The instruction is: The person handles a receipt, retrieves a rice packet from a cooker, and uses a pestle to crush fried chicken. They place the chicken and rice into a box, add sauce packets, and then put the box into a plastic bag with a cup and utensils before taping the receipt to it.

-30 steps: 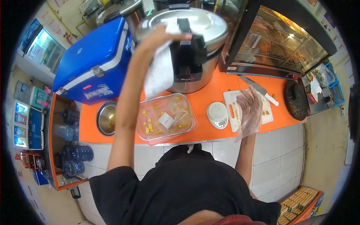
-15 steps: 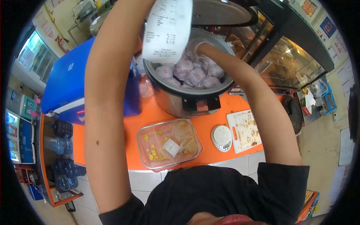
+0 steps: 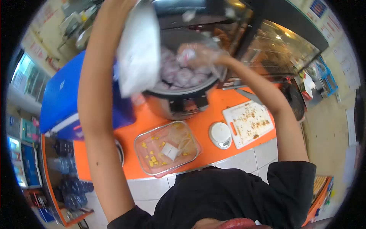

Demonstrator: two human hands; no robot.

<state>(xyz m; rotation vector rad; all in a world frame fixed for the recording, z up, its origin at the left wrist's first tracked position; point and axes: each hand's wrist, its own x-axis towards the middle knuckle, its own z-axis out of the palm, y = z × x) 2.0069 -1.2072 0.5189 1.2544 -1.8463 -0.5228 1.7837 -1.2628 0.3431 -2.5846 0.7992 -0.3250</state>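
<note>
My left hand (image 3: 121, 4) is at the top edge, its fingers mostly cut off. Just below it hangs a long white receipt (image 3: 139, 57), close to the camera and blurred, its print unreadable now. My right hand (image 3: 206, 56), in a clear plastic glove and smeared by motion, grips a paper-wrapped ball (image 3: 186, 56) over the large cooker pot (image 3: 175, 105). Inside the pot lie several more wrapped balls (image 3: 183, 76) in white paper with reddish print. The pot's lid (image 3: 183, 11) stands raised behind it.
Nearer me on the orange table (image 3: 207, 154) are a glass dish (image 3: 142, 162) with yellow bits and a white block, a small scale (image 3: 220, 133) and a stained cutting board (image 3: 249, 122). A blue cooler box (image 3: 63, 91) stands left; a lit display cabinet (image 3: 284, 42) is behind right.
My right hand has risen from deep among the wrapped balls and now has one in its fingers. The receipt has swung left and lower with my left arm; the view has shifted slightly.
</note>
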